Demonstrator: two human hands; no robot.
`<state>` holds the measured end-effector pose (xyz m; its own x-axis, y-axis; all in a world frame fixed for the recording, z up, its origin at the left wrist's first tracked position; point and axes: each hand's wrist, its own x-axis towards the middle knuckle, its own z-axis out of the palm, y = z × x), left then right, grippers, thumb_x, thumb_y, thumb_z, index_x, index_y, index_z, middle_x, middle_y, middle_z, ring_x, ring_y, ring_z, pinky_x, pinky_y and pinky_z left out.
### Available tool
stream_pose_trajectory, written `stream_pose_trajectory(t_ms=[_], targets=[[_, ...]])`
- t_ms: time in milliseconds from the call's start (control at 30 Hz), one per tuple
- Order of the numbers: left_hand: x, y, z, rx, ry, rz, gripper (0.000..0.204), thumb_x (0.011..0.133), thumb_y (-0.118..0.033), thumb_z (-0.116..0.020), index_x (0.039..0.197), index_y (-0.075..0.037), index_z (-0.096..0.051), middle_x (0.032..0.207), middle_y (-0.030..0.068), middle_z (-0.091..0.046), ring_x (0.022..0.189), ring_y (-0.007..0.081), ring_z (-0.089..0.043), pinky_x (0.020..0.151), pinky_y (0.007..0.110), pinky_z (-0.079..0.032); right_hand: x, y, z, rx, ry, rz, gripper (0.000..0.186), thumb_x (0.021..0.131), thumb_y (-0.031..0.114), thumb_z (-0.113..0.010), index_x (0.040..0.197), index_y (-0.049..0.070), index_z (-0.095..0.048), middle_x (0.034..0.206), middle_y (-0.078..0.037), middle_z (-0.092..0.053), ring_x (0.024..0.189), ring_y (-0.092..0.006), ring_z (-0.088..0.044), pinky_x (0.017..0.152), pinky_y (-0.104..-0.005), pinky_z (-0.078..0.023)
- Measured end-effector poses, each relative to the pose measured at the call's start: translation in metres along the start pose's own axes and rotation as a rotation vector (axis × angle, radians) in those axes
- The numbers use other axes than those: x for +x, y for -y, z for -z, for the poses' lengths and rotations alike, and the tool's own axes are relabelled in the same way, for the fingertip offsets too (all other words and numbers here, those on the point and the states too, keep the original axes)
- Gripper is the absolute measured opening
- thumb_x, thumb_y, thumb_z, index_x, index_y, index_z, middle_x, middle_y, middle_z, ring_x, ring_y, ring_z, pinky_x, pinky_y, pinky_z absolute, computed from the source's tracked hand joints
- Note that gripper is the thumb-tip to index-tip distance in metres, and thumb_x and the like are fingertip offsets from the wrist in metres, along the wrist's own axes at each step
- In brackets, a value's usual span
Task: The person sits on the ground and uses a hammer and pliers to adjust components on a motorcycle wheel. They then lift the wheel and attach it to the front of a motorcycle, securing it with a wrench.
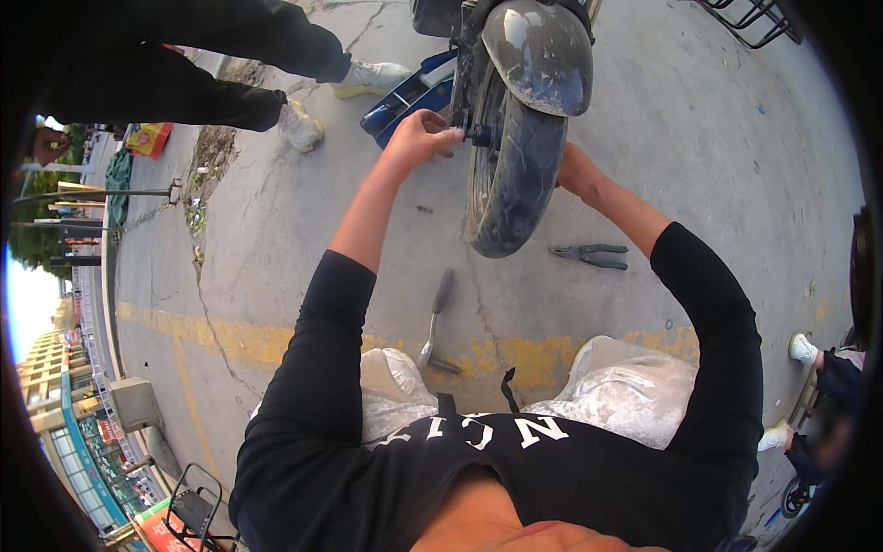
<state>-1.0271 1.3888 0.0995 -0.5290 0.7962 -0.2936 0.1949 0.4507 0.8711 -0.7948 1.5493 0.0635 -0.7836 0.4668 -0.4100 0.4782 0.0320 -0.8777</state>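
Note:
A motorbike's wheel with a dusty black tyre (524,184) stands in front of me under a dark, dirty fender (538,55). At the wheel's left side, my left hand (421,140) has thumb and fingers pinched together beside the dark axle end (479,135). Whatever small thing it may hold cannot be made out. On the other side my right hand (575,172) reaches in low behind the tyre, its fingers hidden by the wheel. Dark-handled pliers (590,256) lie on the ground right of the tyre. A hammer (437,317) lies nearer me, head toward my shoe.
A blue toolbox (405,103) sits left of the wheel. Close behind it stands a person in dark trousers (207,87) and white shoes. A worn yellow line (248,336) crosses the cracked concrete. A folding chair (195,506) is at lower left; another person's legs show far right.

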Motion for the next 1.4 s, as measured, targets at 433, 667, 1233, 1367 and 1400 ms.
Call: stream_pose_trajectory(t_ms=[433,667,1233,1367,1400], targets=[[0.005,0.000,0.013,-0.096,0.145,0.229,0.029,0.094,-0.023,-0.068,0.106,0.003,-0.060,0.101,0.0121,-0.063,0.076,0.0183,-0.068,0.064,0.031,-0.050,0.000,-0.003,0.000,0.002,0.000,0.034,0.047,0.098,0.039,-0.051,0.102,-0.005,-0.062,0.092,-0.009,-0.068,0.075,-0.0157,-0.063,0.066,-0.0308,-0.052],[0.013,0.028,0.006,-0.055,0.194,-0.118,0.037,0.097,-0.038,-0.064,0.105,-0.003,-0.059,0.088,0.0048,-0.063,0.064,0.0165,-0.061,0.064,0.028,-0.048,0.006,-0.015,0.000,0.036,-0.016,0.072,0.043,0.097,0.036,-0.051,0.102,-0.006,-0.062,0.092,-0.009,-0.068,0.074,-0.0159,-0.064,0.066,-0.0307,-0.052],[0.013,0.003,0.008,-0.022,0.230,0.342,0.034,0.098,-0.037,-0.064,0.108,-0.005,-0.059,0.090,0.0037,-0.061,0.070,0.0146,-0.063,0.064,0.027,-0.046,0.009,-0.011,0.003,-0.033,-0.006,0.063,0.043,0.097,0.036,-0.052,0.102,-0.005,-0.064,0.090,-0.008,-0.069,0.073,-0.0150,-0.063,0.065,-0.0303,-0.053],[0.018,0.017,0.005,-0.064,0.221,0.170,0.039,0.098,-0.045,-0.061,0.095,-0.006,-0.058,0.077,0.0006,-0.056,0.063,0.0152,-0.060,0.061,0.027,-0.045,0.013,-0.012,0.001,-0.014,0.025,0.075,0.042,0.097,0.035,-0.052,0.102,-0.005,-0.064,0.091,-0.009,-0.070,0.074,-0.0154,-0.064,0.065,-0.0303,-0.053],[0.010,0.017,0.002,-0.072,0.199,0.119,0.041,0.099,-0.047,-0.059,0.091,-0.007,-0.058,0.074,-0.0007,-0.053,0.061,0.0145,-0.058,0.059,0.028,-0.043,0.011,-0.012,0.001,-0.011,0.016,0.065,0.042,0.097,0.035,-0.052,0.102,-0.005,-0.064,0.091,-0.009,-0.070,0.074,-0.0154,-0.064,0.065,-0.0303,-0.053]])
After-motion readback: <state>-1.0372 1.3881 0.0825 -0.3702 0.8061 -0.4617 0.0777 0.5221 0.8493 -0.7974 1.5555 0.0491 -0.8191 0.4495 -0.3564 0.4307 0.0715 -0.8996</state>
